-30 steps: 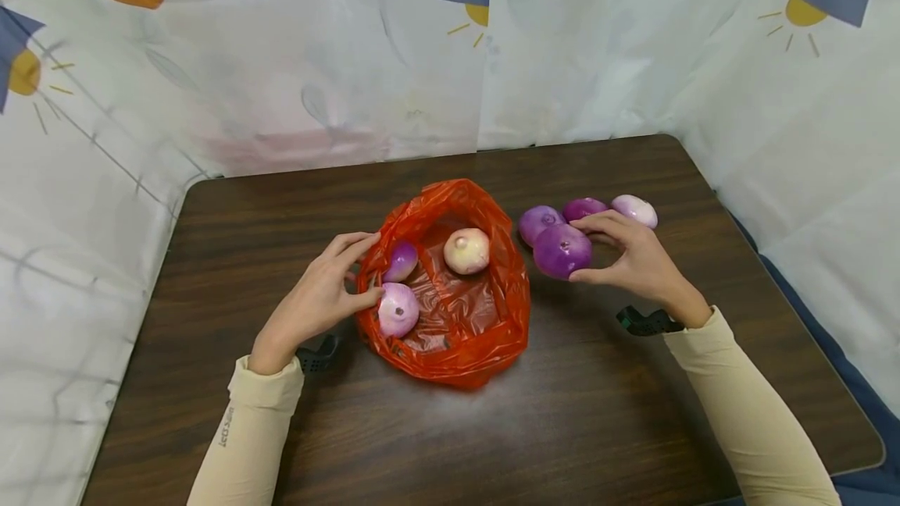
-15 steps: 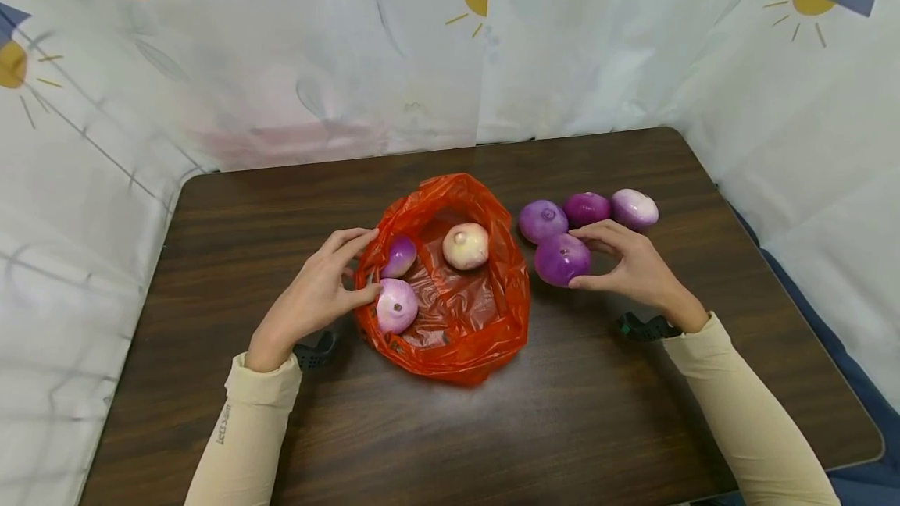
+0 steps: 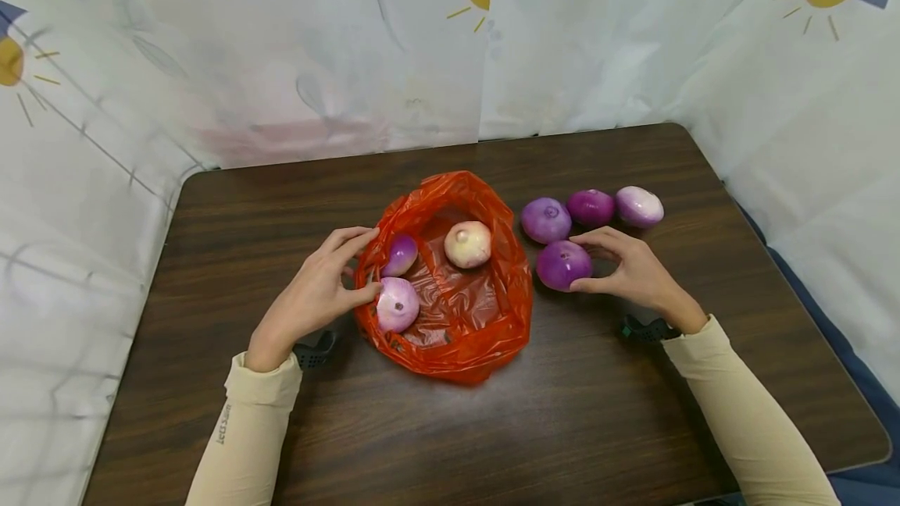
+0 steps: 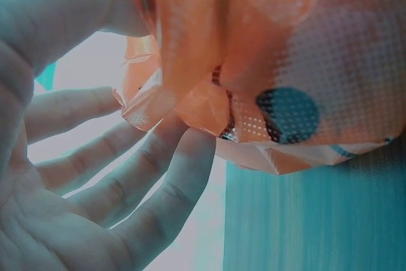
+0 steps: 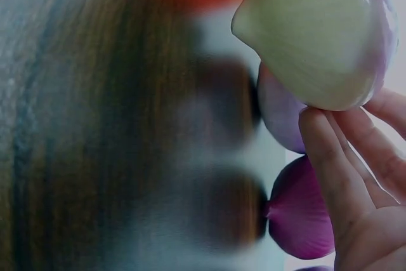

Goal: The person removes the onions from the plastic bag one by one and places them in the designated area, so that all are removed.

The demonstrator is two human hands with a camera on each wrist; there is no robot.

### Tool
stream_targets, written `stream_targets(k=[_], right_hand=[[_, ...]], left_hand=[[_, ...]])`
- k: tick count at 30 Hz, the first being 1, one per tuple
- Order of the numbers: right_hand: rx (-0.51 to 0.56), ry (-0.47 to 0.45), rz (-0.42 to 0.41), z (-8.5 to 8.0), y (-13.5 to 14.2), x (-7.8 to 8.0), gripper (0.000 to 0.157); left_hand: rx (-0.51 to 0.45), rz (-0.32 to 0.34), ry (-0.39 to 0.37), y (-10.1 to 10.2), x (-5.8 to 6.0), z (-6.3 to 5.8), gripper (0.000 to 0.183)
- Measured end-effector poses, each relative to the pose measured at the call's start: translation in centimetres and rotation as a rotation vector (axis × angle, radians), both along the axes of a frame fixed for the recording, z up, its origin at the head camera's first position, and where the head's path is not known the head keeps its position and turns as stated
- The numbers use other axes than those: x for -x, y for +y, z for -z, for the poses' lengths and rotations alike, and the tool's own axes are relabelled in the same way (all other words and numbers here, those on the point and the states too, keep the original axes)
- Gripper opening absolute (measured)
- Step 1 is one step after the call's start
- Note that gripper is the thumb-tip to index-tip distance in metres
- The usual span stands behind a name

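The right hand pinches a purple onion between its thumb and fingertips. The onion lies at the very end of the grip: the fingertips meet its far right edge, the thumb its near right edge, and most of its body sticks out to the left, clear of the palm. A gap shows between palm and onion. In the right wrist view its pointed end faces the counter; whether it touches that surface cannot be told.

Just beyond the held onion sits a lighter purple onion, followed rightward by a dark purple onion and a white-and-purple onion in a close row.

To the left of the grip, near the held onion, stands a red bag with its mouth wide. The left hand holds its left rim, thumb and fingers apart with plastic between them. Inside, a small purple onion and a pale purple onion lie by that rim, the latter next to the thumb tip, while a cream onion lies toward the far right.
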State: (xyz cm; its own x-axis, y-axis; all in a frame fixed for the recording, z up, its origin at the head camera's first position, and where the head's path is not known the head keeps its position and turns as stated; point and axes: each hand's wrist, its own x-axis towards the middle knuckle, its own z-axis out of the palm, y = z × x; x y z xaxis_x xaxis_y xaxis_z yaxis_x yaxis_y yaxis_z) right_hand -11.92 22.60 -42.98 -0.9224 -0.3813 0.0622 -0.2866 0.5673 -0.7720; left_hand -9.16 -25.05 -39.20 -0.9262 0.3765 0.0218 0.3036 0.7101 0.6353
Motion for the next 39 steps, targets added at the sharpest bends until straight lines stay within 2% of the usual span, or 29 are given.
stream_targets(k=[10, 20, 29, 39], right_hand=[[-0.038, -0.026, 0.007, 0.6, 0.4, 0.3, 0.063], [-0.073, -0.049, -0.026, 0.8, 1.0, 0.7, 0.057], [-0.168, -0.071, -0.018, 0.9, 0.9, 0.7, 0.053], [-0.132, -0.029, -0.053, 1.1, 1.2, 0.6, 0.055]], left_hand=[[0.0, 0.0, 0.002, -0.1, 0.0, 0.1, 0.075], [-0.005, -0.002, -0.01, -0.1, -0.2, 0.0, 0.076], [0.001, -0.004, -0.01, 0.0, -0.3, -0.1, 0.075], [0.001, -0.003, -0.006, 0.0, -0.5, -0.1, 0.074]])
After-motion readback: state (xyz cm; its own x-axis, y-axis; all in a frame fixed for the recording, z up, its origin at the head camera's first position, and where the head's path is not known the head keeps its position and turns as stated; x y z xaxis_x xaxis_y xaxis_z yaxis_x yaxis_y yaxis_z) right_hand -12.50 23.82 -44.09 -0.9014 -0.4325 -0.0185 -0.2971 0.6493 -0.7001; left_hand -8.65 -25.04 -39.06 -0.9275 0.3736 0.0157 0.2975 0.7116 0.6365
